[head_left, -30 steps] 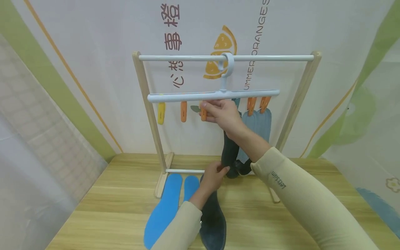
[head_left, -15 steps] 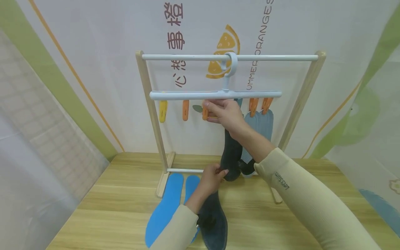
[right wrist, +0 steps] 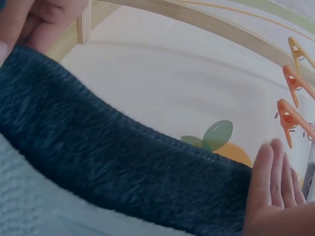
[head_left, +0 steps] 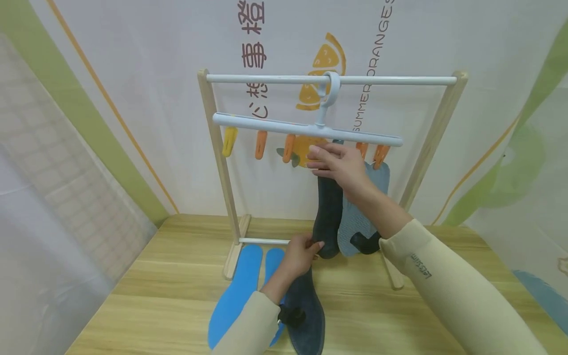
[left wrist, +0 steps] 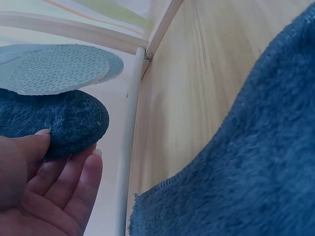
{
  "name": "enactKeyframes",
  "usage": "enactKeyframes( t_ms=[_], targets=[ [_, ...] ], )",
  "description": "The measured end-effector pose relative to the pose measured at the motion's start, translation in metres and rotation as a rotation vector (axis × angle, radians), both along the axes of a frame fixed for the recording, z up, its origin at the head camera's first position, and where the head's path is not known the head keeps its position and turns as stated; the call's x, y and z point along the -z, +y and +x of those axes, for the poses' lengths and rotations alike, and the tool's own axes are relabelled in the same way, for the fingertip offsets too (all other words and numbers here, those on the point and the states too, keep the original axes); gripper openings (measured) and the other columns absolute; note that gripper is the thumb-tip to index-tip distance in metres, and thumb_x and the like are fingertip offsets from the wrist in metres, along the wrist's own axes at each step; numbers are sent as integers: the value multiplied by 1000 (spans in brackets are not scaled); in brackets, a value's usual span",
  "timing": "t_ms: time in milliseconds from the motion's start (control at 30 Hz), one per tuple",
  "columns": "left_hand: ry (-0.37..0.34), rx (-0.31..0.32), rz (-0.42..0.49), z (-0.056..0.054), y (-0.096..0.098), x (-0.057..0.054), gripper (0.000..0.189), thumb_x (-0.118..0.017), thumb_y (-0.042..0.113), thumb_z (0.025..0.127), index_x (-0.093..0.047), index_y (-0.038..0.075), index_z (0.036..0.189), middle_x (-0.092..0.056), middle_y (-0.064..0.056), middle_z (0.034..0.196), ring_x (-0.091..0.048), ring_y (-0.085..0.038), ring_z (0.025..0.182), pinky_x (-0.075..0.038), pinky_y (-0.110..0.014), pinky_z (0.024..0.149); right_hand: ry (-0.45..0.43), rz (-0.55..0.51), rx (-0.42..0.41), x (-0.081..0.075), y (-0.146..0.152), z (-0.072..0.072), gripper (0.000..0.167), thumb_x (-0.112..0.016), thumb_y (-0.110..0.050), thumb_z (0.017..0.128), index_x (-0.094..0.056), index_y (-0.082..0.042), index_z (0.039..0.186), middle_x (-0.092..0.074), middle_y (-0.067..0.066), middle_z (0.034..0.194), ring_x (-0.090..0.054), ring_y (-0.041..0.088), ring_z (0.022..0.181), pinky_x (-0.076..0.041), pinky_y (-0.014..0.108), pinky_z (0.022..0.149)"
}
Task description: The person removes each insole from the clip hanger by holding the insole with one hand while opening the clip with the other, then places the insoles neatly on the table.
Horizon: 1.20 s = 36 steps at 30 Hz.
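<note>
A dark blue fuzzy insole hangs below the white clip hanger, its upper end behind my right hand. My left hand pinches its lower end between thumb and fingers, seen close in the left wrist view at the insole's rounded tip. My right hand is up by the insole's top, just under the hanger bar; its fingers lie straight in the right wrist view. An orange clip hangs left of the fingertips. The hanger tilts, its right end lower.
Light blue insoles hang at the right from orange clips. A yellow clip and another orange clip hang at the left. Bright blue insoles and a second dark insole lie on the table. A wooden-sided rack carries the hanger.
My right hand has let go of the orange clip and moved right to the dark insole's top. The hanger has tipped, left end up. My left hand keeps its pinch on the insole.
</note>
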<state>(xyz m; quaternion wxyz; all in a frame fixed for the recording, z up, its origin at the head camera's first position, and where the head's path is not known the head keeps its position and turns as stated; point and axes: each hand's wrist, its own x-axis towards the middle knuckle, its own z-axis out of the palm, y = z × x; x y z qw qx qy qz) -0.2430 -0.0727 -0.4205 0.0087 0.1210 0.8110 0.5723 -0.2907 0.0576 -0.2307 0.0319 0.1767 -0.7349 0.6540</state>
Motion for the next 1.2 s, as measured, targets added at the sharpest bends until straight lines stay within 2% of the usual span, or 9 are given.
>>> enactKeyframes(
  t_ms=[67,233,367,467,700,933,1067,1200],
  targets=[
    [6,5,-4,0,0,-1,25,-58,15,104,-70,2,122,-76,-14,105,-73,-22,92,-63,-36,79,36,-14,29,2,4,0,46,-68,-36,98,-65,0,127,-74,16,115,-76,14,94,-63,26,85],
    [19,22,-5,1,0,-1,25,-58,14,104,-70,2,122,-76,-15,107,-73,-24,95,-64,-35,79,125,-38,115,4,12,2,39,-69,-33,98,-67,2,117,-76,-2,89,-74,9,80,-62,21,79],
    [31,39,-5,2,0,-1,26,-57,14,104,-68,0,123,-76,-18,110,-73,-28,98,-64,-35,78,158,-63,166,5,18,3,32,-70,-30,97,-68,0,109,-74,-6,84,-72,8,77,-62,18,76],
    [27,46,-5,3,1,-1,27,-57,14,104,-68,0,124,-75,-18,111,-73,-29,99,-64,-35,79,167,-73,189,7,22,4,29,-70,-27,98,-67,0,106,-73,-5,84,-71,8,77,-62,18,76],
    [1,50,-24,4,2,-3,25,-55,15,105,-70,3,122,-76,-14,112,-72,-25,101,-63,-34,80,159,-30,227,12,30,6,28,-65,-25,101,-66,1,111,-72,-3,91,-69,9,85,-60,16,81],
    [-5,47,-44,8,-1,-6,25,-56,16,105,-69,3,122,-75,-14,114,-72,-25,102,-63,-36,80,141,11,323,15,32,9,30,-64,-29,101,-65,-3,117,-70,1,102,-66,8,95,-58,22,94],
    [4,54,-41,10,-5,-6,25,-56,16,105,-70,3,121,-75,-15,113,-71,-23,98,-63,-43,81,132,3,367,15,32,9,33,-64,-29,101,-64,-2,121,-68,1,107,-65,8,98,-56,23,96],
    [15,70,-18,11,-9,-6,25,-56,15,105,-70,1,120,-75,-17,112,-71,-26,97,-62,-52,82,115,-1,354,16,33,9,37,-65,-30,100,-63,-2,125,-67,5,120,-64,10,109,-53,26,99]
  ],
)
